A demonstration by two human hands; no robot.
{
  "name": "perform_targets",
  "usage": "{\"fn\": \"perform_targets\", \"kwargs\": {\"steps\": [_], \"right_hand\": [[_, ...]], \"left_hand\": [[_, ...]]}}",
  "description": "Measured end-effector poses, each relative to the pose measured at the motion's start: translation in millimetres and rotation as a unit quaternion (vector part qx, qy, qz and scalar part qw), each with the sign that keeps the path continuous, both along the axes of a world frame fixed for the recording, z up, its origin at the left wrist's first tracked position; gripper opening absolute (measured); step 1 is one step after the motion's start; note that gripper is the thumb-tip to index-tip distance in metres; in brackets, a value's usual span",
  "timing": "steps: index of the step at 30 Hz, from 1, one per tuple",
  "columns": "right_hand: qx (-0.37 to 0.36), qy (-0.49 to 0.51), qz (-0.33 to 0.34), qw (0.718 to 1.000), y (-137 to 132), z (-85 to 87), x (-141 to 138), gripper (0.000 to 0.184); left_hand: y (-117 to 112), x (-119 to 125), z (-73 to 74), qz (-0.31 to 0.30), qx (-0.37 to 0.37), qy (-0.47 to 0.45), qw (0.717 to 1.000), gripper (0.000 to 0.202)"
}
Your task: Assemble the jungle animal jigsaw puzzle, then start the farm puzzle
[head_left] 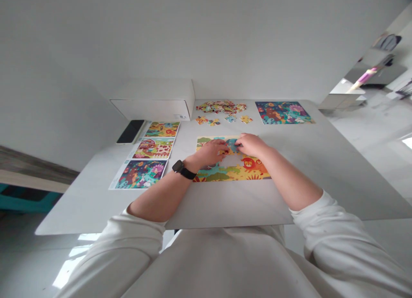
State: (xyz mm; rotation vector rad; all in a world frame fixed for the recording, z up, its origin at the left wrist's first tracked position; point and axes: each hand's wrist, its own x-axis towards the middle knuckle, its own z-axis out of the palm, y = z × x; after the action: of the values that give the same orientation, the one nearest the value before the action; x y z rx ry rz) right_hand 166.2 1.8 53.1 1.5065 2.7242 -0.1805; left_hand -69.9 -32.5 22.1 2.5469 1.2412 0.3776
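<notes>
A partly assembled jigsaw puzzle with a jungle animal picture lies on the table in front of me, with a gap around its middle. My left hand rests over its left half, fingers stretched out and a little apart, the tips touching pieces near the centre. At the top edge, my right hand has thumb and fingers closed on a blue puzzle piece. That piece is partly covered by the fingers. Beyond the puzzle lie several loose pieces, among them a blue one and a yellow one.
Behind them is a pile of mixed pieces. A finished dark-blue puzzle lies at the back right. On the left are a sheet with three pictures, a phone and a white box against the wall.
</notes>
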Motion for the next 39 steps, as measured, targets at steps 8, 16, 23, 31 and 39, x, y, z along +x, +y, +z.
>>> {"fn": "perform_targets", "kwargs": {"steps": [8, 16, 23, 31, 39], "right_hand": [[-0.040, -0.102, 0.015, 0.994, -13.4, 24.3, -8.0, 0.026], [-0.103, -0.125, -0.033, 0.986, -25.3, 45.8, -10.0, 0.030], [-0.112, -0.070, -0.027, 0.991, -20.9, 41.8, -2.8, 0.024], [-0.132, -0.069, -0.022, 0.989, -19.3, 38.5, -1.5, 0.030], [-0.159, -0.055, -0.007, 0.986, -11.1, 34.5, 7.1, 0.033]], "left_hand": [[0.7, 0.0, 1.3, -0.005, 0.002, 0.031, 1.000, 0.037], [3.5, -1.7, -1.2, 0.001, 0.006, 0.039, 0.999, 0.036], [-0.3, -1.1, 2.7, 0.003, -0.001, -0.016, 1.000, 0.031], [3.6, -0.9, -0.3, 0.002, -0.016, -0.070, 0.997, 0.024], [2.4, 0.0, 0.4, 0.026, -0.018, -0.085, 0.996, 0.018]]}}
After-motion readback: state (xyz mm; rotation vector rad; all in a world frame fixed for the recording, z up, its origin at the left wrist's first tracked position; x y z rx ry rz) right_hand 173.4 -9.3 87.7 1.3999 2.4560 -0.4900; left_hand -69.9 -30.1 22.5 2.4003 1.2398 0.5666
